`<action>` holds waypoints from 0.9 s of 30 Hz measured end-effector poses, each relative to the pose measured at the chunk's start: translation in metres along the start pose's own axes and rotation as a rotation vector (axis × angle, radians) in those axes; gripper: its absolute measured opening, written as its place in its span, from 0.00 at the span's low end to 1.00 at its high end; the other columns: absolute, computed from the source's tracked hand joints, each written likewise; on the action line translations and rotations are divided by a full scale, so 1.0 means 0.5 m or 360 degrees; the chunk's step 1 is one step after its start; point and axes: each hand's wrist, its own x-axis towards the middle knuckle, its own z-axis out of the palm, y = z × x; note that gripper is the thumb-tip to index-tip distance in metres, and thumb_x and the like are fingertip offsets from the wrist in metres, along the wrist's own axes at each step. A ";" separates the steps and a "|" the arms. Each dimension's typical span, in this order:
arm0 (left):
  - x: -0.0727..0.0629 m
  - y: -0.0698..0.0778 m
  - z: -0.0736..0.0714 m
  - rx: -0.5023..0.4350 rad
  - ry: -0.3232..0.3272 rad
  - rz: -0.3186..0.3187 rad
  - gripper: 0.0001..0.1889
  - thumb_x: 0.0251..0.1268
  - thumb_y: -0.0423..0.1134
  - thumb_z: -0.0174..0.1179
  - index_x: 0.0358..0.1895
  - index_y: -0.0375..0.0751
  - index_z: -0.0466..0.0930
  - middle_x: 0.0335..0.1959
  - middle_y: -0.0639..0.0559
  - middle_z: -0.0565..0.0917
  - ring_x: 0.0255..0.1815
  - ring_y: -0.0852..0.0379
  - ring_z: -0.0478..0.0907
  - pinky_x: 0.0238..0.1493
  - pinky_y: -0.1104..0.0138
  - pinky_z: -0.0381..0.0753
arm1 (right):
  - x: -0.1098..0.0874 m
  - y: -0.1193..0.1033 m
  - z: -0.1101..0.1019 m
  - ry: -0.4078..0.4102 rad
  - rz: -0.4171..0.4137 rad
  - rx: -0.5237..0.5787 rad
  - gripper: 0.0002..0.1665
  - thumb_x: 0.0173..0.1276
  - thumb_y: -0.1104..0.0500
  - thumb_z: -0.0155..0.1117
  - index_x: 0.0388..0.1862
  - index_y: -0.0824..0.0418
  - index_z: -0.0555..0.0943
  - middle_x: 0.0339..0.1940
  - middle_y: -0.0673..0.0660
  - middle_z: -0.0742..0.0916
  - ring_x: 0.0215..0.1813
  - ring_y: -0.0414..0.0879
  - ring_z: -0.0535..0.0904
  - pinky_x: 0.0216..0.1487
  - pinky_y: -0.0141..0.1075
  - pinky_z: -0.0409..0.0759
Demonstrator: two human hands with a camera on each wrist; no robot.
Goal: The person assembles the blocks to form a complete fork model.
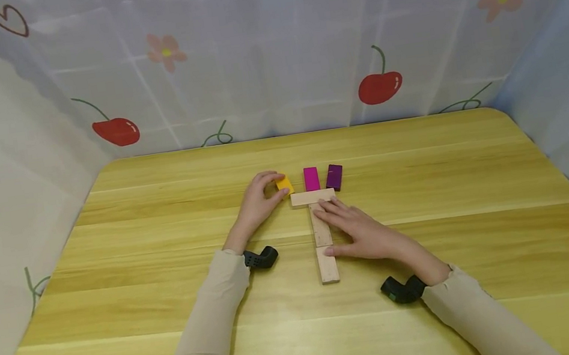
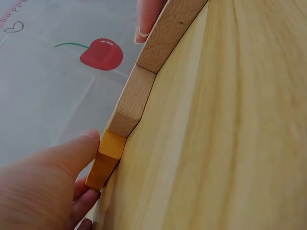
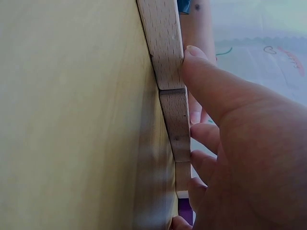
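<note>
Thumb and fingers of my left hand (image 1: pixel 257 200) pinch a yellow block (image 1: pixel 284 185) lying at the left of the crosspiece. In the left wrist view the yellow block (image 2: pixel 106 155) meets the end of a plain wooden block (image 2: pixel 132 100). Three plain wooden blocks form a T: one crosswise (image 1: pixel 301 199), two end to end below it, an upper (image 1: pixel 322 231) and a lower (image 1: pixel 328 269). My right hand (image 1: pixel 369 232) rests its outstretched fingers and thumb on these blocks. Beyond the crosspiece lie a magenta block (image 1: pixel 311 178) and a purple block (image 1: pixel 334 177).
A wood-grain table (image 1: pixel 116 298) carries everything. Behind it hangs a pale curtain (image 1: pixel 256 54) with cherries and flowers. Black wrist devices, one at the left wrist (image 1: pixel 262 258) and one at the right (image 1: pixel 404 289), sit just above the tabletop.
</note>
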 end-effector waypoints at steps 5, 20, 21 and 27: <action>0.000 0.000 -0.001 0.0006 -0.0019 0.0021 0.18 0.63 0.41 0.62 0.54 0.39 0.79 0.59 0.43 0.72 0.62 0.48 0.65 0.63 0.60 0.59 | 0.001 -0.001 0.000 0.0004 0.0000 -0.0005 0.46 0.65 0.43 0.61 0.75 0.59 0.54 0.75 0.58 0.52 0.74 0.55 0.38 0.66 0.58 0.43; -0.001 -0.003 -0.002 -0.0027 -0.0034 0.0015 0.18 0.64 0.41 0.61 0.56 0.39 0.78 0.61 0.43 0.71 0.63 0.48 0.65 0.64 0.59 0.59 | 0.003 -0.003 0.002 -0.0005 -0.0001 0.0000 0.47 0.65 0.42 0.60 0.75 0.58 0.53 0.75 0.58 0.51 0.74 0.55 0.37 0.66 0.59 0.42; -0.001 -0.002 -0.002 -0.0026 -0.0036 0.0011 0.18 0.64 0.41 0.60 0.56 0.39 0.78 0.61 0.43 0.71 0.63 0.48 0.64 0.64 0.59 0.59 | 0.003 -0.002 0.002 -0.0004 -0.0001 -0.0003 0.47 0.65 0.42 0.60 0.75 0.58 0.53 0.75 0.59 0.51 0.74 0.55 0.37 0.66 0.60 0.42; -0.003 0.000 -0.003 -0.0045 -0.0039 0.0008 0.19 0.66 0.41 0.59 0.57 0.38 0.77 0.62 0.43 0.70 0.64 0.48 0.64 0.64 0.59 0.58 | 0.004 -0.003 0.003 -0.0009 0.0005 0.0005 0.47 0.65 0.42 0.60 0.75 0.59 0.53 0.75 0.58 0.51 0.74 0.55 0.36 0.66 0.60 0.41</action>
